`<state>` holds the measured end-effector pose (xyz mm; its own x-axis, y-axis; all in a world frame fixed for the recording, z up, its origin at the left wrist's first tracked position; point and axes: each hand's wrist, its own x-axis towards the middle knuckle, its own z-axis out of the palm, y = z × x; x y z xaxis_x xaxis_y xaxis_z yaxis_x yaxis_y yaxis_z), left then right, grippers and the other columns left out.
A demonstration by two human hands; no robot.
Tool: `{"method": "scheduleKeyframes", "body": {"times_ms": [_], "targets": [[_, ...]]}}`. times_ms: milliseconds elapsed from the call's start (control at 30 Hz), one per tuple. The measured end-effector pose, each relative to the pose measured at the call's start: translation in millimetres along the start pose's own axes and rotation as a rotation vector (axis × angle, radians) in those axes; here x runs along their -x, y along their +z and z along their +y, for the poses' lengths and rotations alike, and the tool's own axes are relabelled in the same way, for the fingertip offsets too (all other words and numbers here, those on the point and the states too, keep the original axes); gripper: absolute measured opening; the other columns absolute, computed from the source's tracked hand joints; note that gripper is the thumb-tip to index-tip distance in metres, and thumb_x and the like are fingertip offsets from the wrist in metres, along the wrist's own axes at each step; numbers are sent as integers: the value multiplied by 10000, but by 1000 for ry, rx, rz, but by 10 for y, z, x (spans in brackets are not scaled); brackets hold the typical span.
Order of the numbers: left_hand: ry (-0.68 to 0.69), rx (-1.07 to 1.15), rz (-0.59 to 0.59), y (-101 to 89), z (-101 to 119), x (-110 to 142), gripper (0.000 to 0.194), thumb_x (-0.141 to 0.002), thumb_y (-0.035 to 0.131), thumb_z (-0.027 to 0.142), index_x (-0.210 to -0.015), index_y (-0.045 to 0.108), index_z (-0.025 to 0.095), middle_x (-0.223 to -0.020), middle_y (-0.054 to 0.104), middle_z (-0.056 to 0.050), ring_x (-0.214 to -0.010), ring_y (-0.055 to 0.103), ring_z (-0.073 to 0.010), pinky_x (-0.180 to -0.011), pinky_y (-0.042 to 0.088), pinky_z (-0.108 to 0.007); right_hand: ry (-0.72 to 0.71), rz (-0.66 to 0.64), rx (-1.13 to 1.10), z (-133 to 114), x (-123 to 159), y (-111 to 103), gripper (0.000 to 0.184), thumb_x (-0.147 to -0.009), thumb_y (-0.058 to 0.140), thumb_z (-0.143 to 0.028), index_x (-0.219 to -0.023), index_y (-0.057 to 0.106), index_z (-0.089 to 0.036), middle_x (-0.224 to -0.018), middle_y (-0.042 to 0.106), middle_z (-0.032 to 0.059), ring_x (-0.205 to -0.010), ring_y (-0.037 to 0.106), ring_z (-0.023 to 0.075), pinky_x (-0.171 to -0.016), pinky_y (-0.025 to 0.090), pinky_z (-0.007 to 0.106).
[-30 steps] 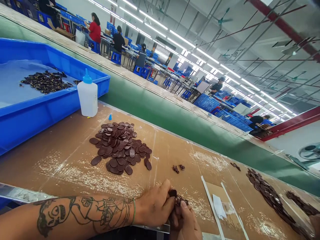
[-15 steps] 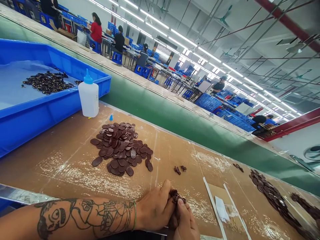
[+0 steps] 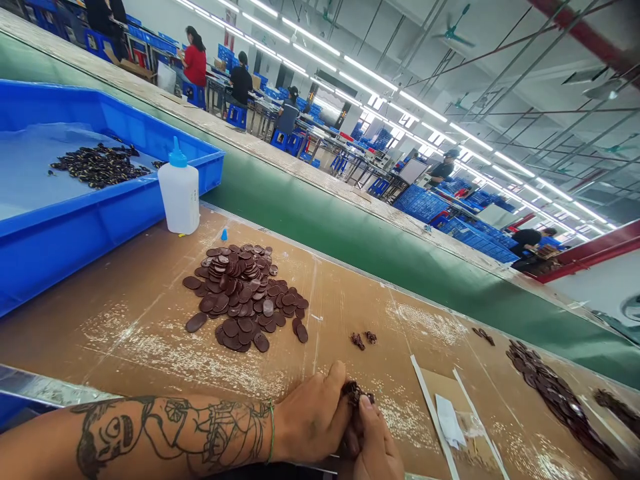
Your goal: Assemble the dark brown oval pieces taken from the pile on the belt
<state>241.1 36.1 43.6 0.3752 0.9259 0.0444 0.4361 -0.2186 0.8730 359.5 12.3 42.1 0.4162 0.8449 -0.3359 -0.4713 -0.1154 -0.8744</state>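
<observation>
At the front edge of the table, my left hand (image 3: 313, 415) is closed on a small dark brown moulded piece (image 3: 356, 393) with a knobbly top. My right hand (image 3: 376, 443) pinches the same piece from the other side, its thumb pressed near the top. The lower part of the piece is mostly hidden by my fingers. Beyond my hands lie two small curly brown pieces (image 3: 363, 339). To the left of them is a heap of flat oval brown discs (image 3: 245, 293).
A white squeeze bottle (image 3: 180, 197) with a blue nozzle stands beside a blue tray (image 3: 60, 223) holding small dark pieces (image 3: 103, 165). A small blue cap (image 3: 224, 235) lies nearby. Rows of brown discs (image 3: 550, 393) lie at right, past white strips (image 3: 433, 417). Behind runs a green belt (image 3: 320, 207); people sit farther off.
The view has shifted slightly, so the table items appear a little farther right. Both hands keep hold of the brown piece, with only a slight movement of the right thumb.
</observation>
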Motion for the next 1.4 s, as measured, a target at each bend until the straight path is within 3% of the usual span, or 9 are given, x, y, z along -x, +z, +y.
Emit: {"method": "scheduleKeyframes", "body": {"times_ms": [367, 767, 1000, 1200, 1400], "targets": [[76, -123, -6, 9, 6, -23, 142, -1007, 256, 332, -1048, 344, 228, -852, 644, -91, -706, 583, -247, -605, 308, -362, 52, -18, -15, -20, -5, 17, 588, -514, 990, -537, -630, 555, -159, -431, 473, -98, -385, 391, 23, -396, 323, 106], [132, -54, 12, -31, 42, -3, 74, -963, 304, 320, -969, 289, 248, -797, 599, -50, -681, 552, -231, -595, 273, -352, 71, -166, 11, 4, -20, -93, 430, -745, 870, -488, -665, 559, -201, -454, 414, -96, -414, 380, 75, -413, 346, 194], [171, 43, 3, -80, 52, 14, 106, -949, 359, 305, -928, 265, 260, -694, 472, 28, -599, 477, -188, -545, 266, -320, 92, -201, 22, -66, -11, -88, 481, -762, 848, -510, -618, 502, -209, -436, 403, -92, -422, 398, 84, -445, 366, 211], [261, -27, 1, -80, 51, 34, 118, -961, 360, 346, -956, 291, 250, -831, 546, -17, -668, 521, -195, -590, 325, -327, 126, -169, -3, -93, 9, -116, 445, -747, 856, -492, -647, 526, -210, -429, 391, -100, -414, 402, 83, -448, 378, 205], [196, -85, -26, -50, 39, 62, 237, -1014, 269, 465, -1039, 336, 239, -844, 641, -53, -701, 605, -232, -592, 334, -334, 156, -186, -1, -95, 12, -167, 475, -771, 826, -524, -628, 496, -214, -429, 391, -93, -407, 384, 78, -450, 382, 203]]}}
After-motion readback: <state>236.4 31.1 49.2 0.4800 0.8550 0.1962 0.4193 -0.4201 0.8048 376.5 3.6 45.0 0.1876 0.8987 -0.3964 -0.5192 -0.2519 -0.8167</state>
